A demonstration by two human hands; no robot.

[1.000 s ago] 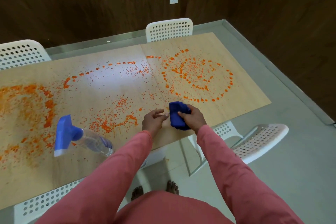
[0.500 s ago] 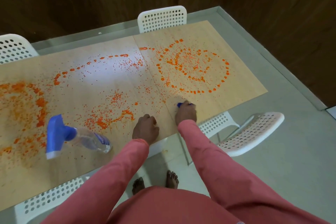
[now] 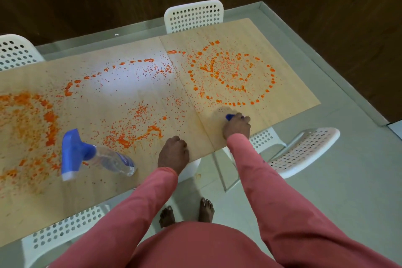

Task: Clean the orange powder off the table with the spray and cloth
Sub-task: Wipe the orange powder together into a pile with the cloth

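Note:
Orange powder (image 3: 230, 74) lies in rings and scattered spots over the light wooden table (image 3: 289, 95), with more orange powder at the far left. My right hand (image 3: 237, 126) grips a blue cloth (image 3: 230, 116) and presses it on the table just below the right ring; only a small edge of the cloth shows. My left hand (image 3: 173, 153) rests on the table's near edge with its fingers curled, holding nothing. A clear spray bottle (image 3: 95, 154) with a blue trigger head lies on its side to the left of that hand.
White perforated chairs stand around the table: one at the far side (image 3: 193, 15), one at far left (image 3: 15, 50), one at near right (image 3: 302, 150), one at near left (image 3: 63, 228). A dark wooden wall runs behind. My bare feet (image 3: 187, 211) stand on grey floor.
My right hand has carried the cloth from between both hands down onto the table and pushed it forward toward the right ring. My left hand let go of the cloth and settled at the table edge.

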